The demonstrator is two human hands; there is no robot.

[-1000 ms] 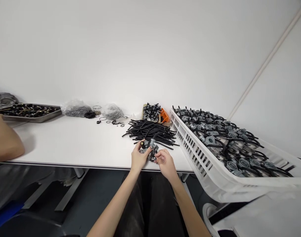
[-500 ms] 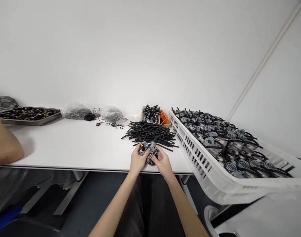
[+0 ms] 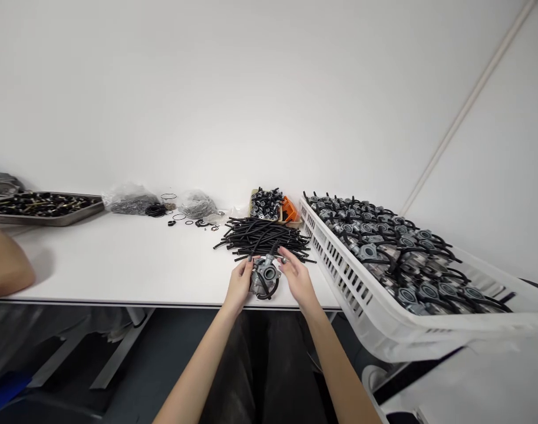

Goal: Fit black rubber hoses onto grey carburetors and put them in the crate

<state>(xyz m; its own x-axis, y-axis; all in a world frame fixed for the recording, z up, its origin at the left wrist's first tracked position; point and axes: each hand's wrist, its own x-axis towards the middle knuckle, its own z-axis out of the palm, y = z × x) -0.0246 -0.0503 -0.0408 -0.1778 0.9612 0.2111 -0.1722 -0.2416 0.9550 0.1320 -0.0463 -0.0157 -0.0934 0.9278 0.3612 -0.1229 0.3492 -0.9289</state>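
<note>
With left hand clasping the grey metal part and right hand pinching its top, holds it over the near edge of the desk beside the black hoses; seems midway through fitting a hose, needing a firm push next.

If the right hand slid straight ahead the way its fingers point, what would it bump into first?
Probably the pile of black hoses: the right hand points forward beside the grey carburetor, and the pile lies just beyond its fingertips, though depth is unclear.
</note>
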